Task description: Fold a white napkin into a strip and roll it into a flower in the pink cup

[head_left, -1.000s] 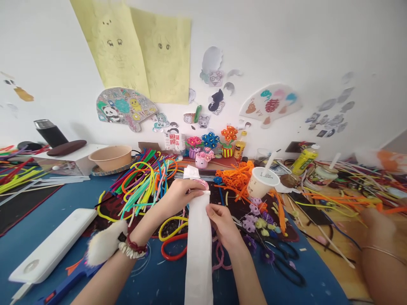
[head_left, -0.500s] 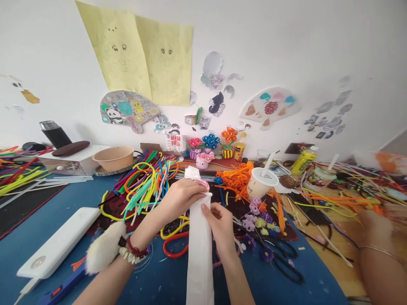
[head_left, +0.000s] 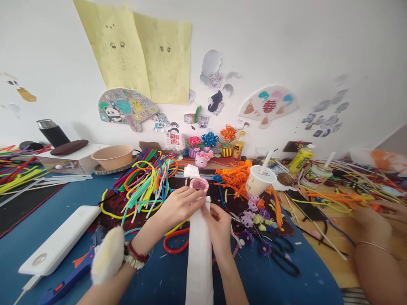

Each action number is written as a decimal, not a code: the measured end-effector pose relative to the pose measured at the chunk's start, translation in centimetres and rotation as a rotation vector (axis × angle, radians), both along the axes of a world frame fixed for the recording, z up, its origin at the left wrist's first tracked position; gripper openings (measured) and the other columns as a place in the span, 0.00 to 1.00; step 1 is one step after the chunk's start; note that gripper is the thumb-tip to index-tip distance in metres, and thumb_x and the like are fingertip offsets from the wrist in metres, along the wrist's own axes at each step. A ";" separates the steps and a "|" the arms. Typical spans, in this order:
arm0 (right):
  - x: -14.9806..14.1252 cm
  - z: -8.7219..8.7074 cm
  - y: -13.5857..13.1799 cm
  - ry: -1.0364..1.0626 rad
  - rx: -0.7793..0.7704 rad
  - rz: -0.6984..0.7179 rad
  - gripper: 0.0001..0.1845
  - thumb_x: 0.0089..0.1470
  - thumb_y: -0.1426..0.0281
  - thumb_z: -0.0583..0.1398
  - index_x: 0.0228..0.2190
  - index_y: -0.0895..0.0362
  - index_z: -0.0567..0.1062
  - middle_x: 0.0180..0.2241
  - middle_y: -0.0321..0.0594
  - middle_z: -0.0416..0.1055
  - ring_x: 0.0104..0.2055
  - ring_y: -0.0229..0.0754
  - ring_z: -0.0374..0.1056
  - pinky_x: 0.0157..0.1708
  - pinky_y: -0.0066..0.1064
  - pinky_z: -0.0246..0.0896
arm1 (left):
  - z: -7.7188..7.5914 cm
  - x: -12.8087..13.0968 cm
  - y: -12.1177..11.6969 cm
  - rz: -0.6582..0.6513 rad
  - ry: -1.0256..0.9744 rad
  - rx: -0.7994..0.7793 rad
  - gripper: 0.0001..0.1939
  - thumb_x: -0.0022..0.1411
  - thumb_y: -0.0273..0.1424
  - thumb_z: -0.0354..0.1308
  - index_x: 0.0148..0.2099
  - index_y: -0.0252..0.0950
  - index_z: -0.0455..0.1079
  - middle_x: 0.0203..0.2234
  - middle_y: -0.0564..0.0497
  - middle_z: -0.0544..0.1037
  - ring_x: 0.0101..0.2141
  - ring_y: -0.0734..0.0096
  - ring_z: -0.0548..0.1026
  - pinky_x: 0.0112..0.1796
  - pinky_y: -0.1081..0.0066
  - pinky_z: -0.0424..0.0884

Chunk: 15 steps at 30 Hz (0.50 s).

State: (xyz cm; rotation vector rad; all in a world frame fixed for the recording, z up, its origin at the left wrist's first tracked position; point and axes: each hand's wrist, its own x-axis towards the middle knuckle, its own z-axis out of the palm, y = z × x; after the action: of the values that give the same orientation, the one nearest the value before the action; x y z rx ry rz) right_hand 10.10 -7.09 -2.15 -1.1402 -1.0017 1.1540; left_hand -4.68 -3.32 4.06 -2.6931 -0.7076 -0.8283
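A long folded white paper strip (head_left: 199, 262) runs from the near edge up to my hands. My left hand (head_left: 182, 204) lies across its far end, fingers together and pressing on it. My right hand (head_left: 219, 222) pinches the strip's right edge near the top, thumb against the paper. Just beyond my left fingers sits a small round pink cup-like piece (head_left: 199, 184), its opening towards me; its lower part is hidden by the fingers. Behind it lies a white folded scrap (head_left: 191, 171). A fluffy white pompom (head_left: 108, 255) hangs at my left wrist.
Bundled pipe cleaners (head_left: 148, 182) lie to the left, with a white power bank (head_left: 60, 239) and blue glue gun (head_left: 71, 277) nearer. On the right are a drink cup (head_left: 261, 180), purple flowers (head_left: 248, 218), black scissors (head_left: 281, 256) and another person's arm (head_left: 375, 254).
My left hand has turned and shifted slightly down along the strip, so more of the pink piece shows. My right hand has moved a little closer to the left fingers.
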 end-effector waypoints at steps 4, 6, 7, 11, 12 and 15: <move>0.4 -0.2 0.0 -0.049 0.030 -0.008 0.23 0.50 0.49 0.63 0.26 0.59 0.76 0.23 0.35 0.66 0.25 0.35 0.54 0.24 0.27 0.50 | -0.5 0.3 0.5 0.058 -0.117 -0.130 0.08 0.69 0.30 0.52 0.42 0.37 0.73 0.39 0.50 0.81 0.40 0.70 0.78 0.41 0.67 0.71; 0.6 -0.3 0.0 -0.068 0.042 -0.006 0.22 0.50 0.50 0.63 0.26 0.59 0.76 0.24 0.36 0.67 0.25 0.35 0.55 0.24 0.27 0.51 | -0.4 0.5 0.7 0.092 -0.158 -0.205 0.07 0.69 0.31 0.54 0.39 0.37 0.73 0.35 0.53 0.81 0.36 0.73 0.78 0.39 0.70 0.70; 0.7 -0.3 0.0 -0.075 0.048 -0.003 0.22 0.51 0.51 0.63 0.26 0.59 0.76 0.24 0.36 0.67 0.25 0.35 0.55 0.24 0.27 0.51 | -0.2 0.6 0.8 0.107 -0.170 -0.239 0.07 0.68 0.32 0.54 0.39 0.37 0.73 0.33 0.54 0.81 0.34 0.73 0.78 0.37 0.71 0.70; 0.9 -0.4 0.0 -0.085 0.067 0.001 0.22 0.51 0.51 0.62 0.28 0.58 0.77 0.24 0.36 0.67 0.25 0.36 0.57 0.24 0.27 0.53 | 0.7 0.7 0.8 0.114 -0.144 -0.316 0.08 0.67 0.34 0.56 0.45 0.38 0.73 0.36 0.53 0.81 0.34 0.72 0.78 0.36 0.72 0.70; 0.9 -0.4 0.0 -0.086 0.069 0.000 0.22 0.51 0.50 0.62 0.28 0.58 0.78 0.23 0.36 0.67 0.25 0.37 0.57 0.24 0.27 0.53 | 0.8 0.7 0.8 0.105 -0.121 -0.321 0.09 0.67 0.34 0.55 0.47 0.39 0.73 0.37 0.53 0.82 0.35 0.72 0.78 0.36 0.72 0.70; 1.0 -0.5 0.0 -0.087 0.064 0.007 0.23 0.51 0.49 0.62 0.28 0.58 0.78 0.22 0.35 0.66 0.25 0.38 0.59 0.24 0.28 0.54 | 0.8 0.7 0.7 0.079 -0.038 -0.309 0.10 0.68 0.33 0.54 0.49 0.39 0.72 0.38 0.52 0.81 0.36 0.71 0.78 0.36 0.72 0.69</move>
State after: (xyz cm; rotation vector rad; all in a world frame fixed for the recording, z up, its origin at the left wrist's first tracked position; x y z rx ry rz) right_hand 11.11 -7.14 -2.64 -1.1443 -1.1025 1.0776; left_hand -3.95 -2.62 4.86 -2.8992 -1.0201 -0.8113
